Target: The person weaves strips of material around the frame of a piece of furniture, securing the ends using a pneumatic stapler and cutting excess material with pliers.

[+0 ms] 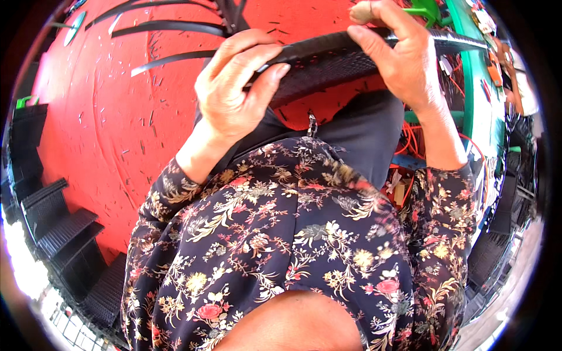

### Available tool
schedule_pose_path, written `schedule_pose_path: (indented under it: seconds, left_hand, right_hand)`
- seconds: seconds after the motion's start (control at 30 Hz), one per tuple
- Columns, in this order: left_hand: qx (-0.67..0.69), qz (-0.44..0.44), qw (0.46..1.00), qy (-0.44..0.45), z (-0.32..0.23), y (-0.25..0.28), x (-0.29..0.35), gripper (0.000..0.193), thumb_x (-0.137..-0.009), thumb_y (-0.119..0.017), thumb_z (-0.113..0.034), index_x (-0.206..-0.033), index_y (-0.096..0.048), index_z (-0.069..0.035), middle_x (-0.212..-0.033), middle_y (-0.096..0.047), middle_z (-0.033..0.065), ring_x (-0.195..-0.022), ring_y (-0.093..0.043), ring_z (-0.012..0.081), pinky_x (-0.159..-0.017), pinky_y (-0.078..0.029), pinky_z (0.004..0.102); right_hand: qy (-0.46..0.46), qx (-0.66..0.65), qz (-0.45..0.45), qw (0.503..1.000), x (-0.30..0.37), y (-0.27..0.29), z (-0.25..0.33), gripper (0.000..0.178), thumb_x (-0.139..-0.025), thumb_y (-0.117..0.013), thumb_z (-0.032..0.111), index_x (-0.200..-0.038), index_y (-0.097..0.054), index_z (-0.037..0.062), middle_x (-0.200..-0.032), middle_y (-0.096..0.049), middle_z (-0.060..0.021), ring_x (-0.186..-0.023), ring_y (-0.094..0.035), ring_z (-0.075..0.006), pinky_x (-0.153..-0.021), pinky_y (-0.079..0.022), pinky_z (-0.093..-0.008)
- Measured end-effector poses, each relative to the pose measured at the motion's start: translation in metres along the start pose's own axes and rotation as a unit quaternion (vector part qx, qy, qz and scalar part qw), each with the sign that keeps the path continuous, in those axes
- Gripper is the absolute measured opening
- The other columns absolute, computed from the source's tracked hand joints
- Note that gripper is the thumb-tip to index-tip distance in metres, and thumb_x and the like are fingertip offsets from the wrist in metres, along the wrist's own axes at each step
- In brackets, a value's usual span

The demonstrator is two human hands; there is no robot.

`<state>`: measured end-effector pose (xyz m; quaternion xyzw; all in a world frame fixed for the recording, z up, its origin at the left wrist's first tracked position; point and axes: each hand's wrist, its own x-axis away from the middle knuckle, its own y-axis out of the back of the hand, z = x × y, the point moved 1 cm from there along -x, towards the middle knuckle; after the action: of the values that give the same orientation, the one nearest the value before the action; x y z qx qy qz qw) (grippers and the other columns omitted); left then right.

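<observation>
A black woven panel (328, 76), which looks like plastic wicker, spans the space above my lap, its thick rim uppermost. My left hand (234, 88) is closed on the rim's left end, thumb in front and fingers curled over. Several loose black flat strips (170, 26) fan out leftward beyond that hand. Farther right, my right hand (404, 58) grips the same rim, its thumb lying along the top and the index finger bent above it. Part of the panel continues behind this hand to the right. Its other fingers are mostly hidden.
Short black scraps lie scattered over the red floor covering (93, 111). Black woven pieces (61, 219) are stacked at the left. A green plastic stool (424, 11) and a long green edge (468, 70) stand at the right, near orange cords (413, 137) and another person's arm (515, 82).
</observation>
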<state>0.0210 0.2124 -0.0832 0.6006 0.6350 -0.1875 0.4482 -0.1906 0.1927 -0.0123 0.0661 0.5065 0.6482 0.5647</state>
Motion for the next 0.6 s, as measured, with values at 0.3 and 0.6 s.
schedule_pose_path:
  seconds: [0.3,0.6]
  left_hand:
    - [-0.046,0.071,0.996,0.031,0.011,0.04,0.011,0.018,-0.078,-0.066,0.006,-0.096,-0.066,0.006,-0.1,-0.065,0.0157,-0.092,-0.063,0.0265,-0.083,-0.051,0.0345]
    - [-0.134,0.064,0.989,0.01,-0.014,0.026,-0.017,0.018,-0.073,-0.074,-0.003,-0.09,-0.069,0.0,-0.093,-0.067,0.0125,-0.087,-0.065,0.0254,-0.081,-0.051,0.0342]
  right_hand:
    - [0.1,0.25,0.084,0.959,0.002,-0.024,-0.028,0.044,-0.064,-0.075,0.045,-0.09,-0.062,0.012,-0.085,-0.062,-0.0038,-0.091,-0.061,-0.0236,-0.081,-0.044,-0.0394]
    - [0.168,0.169,0.05,0.97,-0.008,0.007,-0.033,0.046,-0.054,-0.079,0.032,-0.085,-0.055,0.0075,-0.077,-0.055,-0.0079,-0.08,-0.057,-0.0283,-0.074,-0.042,-0.0399]
